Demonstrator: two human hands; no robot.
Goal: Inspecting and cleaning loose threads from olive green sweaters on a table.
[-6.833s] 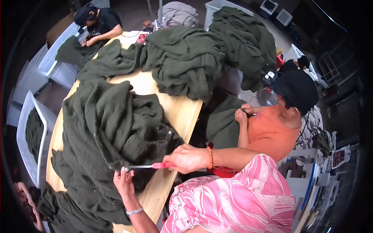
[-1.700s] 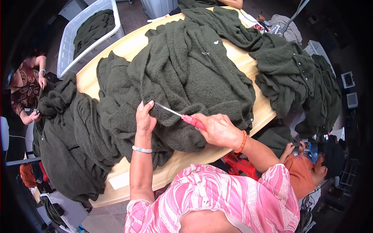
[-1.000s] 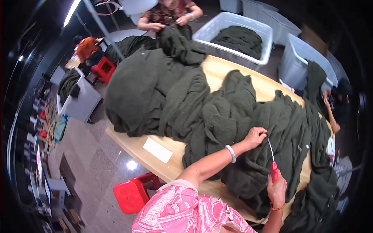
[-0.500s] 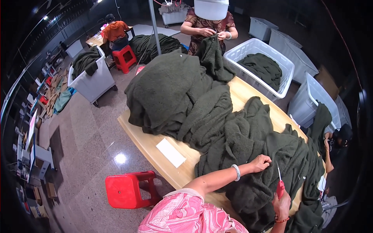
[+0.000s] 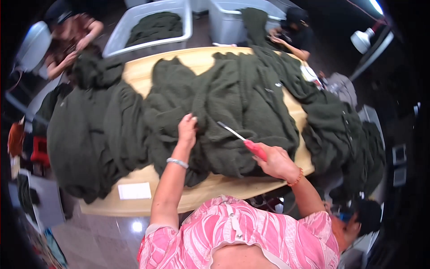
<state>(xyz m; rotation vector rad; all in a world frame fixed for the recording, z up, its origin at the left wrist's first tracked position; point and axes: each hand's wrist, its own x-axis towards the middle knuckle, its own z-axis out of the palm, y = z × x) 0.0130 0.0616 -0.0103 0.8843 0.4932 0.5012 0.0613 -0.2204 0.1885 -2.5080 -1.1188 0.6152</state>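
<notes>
Here we are at the table [image 5: 105, 205], and the dark green cloth [image 5: 244, 105] is heaped in soft folds right in front of the worker. The right hand [image 5: 278, 162] has its fingers wrapped firmly around a pink-handled tool [image 5: 255, 149], thin metal shaft out front, angled toward the left hand [image 5: 187, 131]. Over there, the left thumb and fingers are drawn close together at a fold; whether they've caught any cloth, I can't tell from here.

Now, watch that tip! It sits over the cloth, near the left fingers, though I can't make out whether it's touching the fabric. A slip of the right hand, or a fold giving way, could send the metal into those bare fingers. And that fuzzy surface looks easy to snag: drag the tip sideways and it might pull a loop or tear a hole.

There's the neighbouring heap [image 5: 92, 145] too, pressed against this one, with a co-worker [image 5: 67, 51] handling its far end. One hard tug there could shift these folds and spoil the aim. If the left pinch is a loose one, the spot could easily be lost among all that matching green.
</notes>
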